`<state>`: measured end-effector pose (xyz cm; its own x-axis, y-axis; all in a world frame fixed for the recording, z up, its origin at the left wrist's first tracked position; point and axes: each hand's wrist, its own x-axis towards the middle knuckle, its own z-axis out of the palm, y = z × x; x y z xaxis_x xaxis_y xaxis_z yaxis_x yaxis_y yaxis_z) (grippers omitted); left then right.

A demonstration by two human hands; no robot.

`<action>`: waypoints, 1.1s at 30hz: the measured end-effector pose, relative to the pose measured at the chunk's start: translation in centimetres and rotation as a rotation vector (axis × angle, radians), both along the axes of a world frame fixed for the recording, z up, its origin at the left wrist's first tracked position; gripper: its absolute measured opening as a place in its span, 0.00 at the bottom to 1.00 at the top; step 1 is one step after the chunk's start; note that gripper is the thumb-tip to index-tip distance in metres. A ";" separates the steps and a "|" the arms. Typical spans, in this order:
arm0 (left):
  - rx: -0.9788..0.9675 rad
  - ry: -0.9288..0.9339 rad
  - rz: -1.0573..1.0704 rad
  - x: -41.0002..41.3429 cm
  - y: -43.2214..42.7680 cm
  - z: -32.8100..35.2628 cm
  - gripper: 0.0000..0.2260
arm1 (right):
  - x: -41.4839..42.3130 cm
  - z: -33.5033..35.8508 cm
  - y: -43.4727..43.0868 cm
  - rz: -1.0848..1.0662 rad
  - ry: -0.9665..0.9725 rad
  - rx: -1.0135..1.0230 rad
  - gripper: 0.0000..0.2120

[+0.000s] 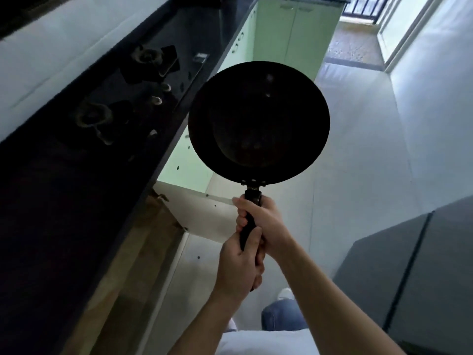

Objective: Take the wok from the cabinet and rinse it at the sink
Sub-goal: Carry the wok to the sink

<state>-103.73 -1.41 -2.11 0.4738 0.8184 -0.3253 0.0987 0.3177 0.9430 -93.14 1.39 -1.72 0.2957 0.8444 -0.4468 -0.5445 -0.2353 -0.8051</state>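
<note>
I hold a black round wok point(258, 121) out in front of me over the floor, its inside facing up. Its black handle point(249, 221) points back toward me. My right hand point(263, 221) grips the handle close to the pan. My left hand point(240, 265) grips the handle's end just behind it. The cabinet point(158, 226) under the counter stands open at the left, its white door point(204, 213) swung out beside the wok's handle. No sink is in view.
A dark counter point(76, 188) runs along the left with a black gas hob point(122, 98) set in it. Light green cabinet doors point(294, 34) line the far end. A grey appliance point(409, 278) stands at the right. Pale floor point(358, 149) lies between.
</note>
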 end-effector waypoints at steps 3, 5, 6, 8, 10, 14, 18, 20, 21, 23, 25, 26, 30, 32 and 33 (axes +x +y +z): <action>-0.038 -0.022 -0.042 1.7 1.3 -0.4 0.15 | 1.9 -0.3 0.6 -0.039 0.009 0.006 0.07; -0.032 -0.017 -0.079 3.5 2.2 -0.8 0.15 | 3.7 -0.8 1.0 -0.072 0.020 0.014 0.08; -0.035 -0.015 -0.092 4.5 2.6 -1.0 0.15 | 4.7 -0.9 1.2 -0.087 0.027 0.014 0.08; -0.051 -0.020 -0.114 6.5 3.4 -1.2 0.15 | 6.8 -1.3 1.8 -0.109 0.034 0.012 0.09; -0.058 -0.016 -0.125 9.0 4.3 -1.5 0.16 | 9.3 -1.4 2.5 -0.116 0.042 0.014 0.08; -0.037 0.005 -0.118 15.4 6.5 -1.8 0.16 | 15.7 -1.3 4.6 -0.107 0.034 0.026 0.08; -0.049 0.009 -0.080 22.8 8.2 -1.7 0.17 | 23.2 -1.3 6.6 -0.076 0.020 0.027 0.08; -0.045 0.017 -0.053 26.5 8.7 -1.4 0.16 | 26.8 -1.3 7.4 -0.053 0.013 0.016 0.08; -0.039 0.024 -0.043 28.2 9.0 -1.4 0.16 | 28.6 -1.3 7.8 -0.045 0.012 0.013 0.08; -0.017 0.047 -0.037 31.4 9.5 -1.2 0.16 | 31.7 -1.3 8.6 -0.028 0.009 0.017 0.08; 0.000 0.065 -0.030 34.2 10.1 -0.9 0.15 | 34.3 -1.3 9.4 -0.016 0.000 0.021 0.08; -0.007 0.067 -0.024 35.3 10.4 -0.8 0.15 | 35.4 -1.3 9.7 -0.013 0.001 0.022 0.08; -0.058 0.048 -0.014 38.7 11.9 -0.3 0.16 | 38.8 -1.1 11.0 -0.011 0.023 0.030 0.08; -0.048 0.059 -0.023 40.1 12.7 -0.2 0.16 | 40.2 -1.1 11.8 -0.019 0.041 0.030 0.08; -0.040 0.064 -0.025 40.9 13.0 -0.2 0.16 | 41.0 -1.2 12.1 -0.023 0.048 0.029 0.08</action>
<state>-62.88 11.63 -2.36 0.4713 0.7919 -0.3883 0.1673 0.3520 0.9209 -52.18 13.54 -2.89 0.2935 0.8505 -0.4364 -0.5880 -0.1993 -0.7839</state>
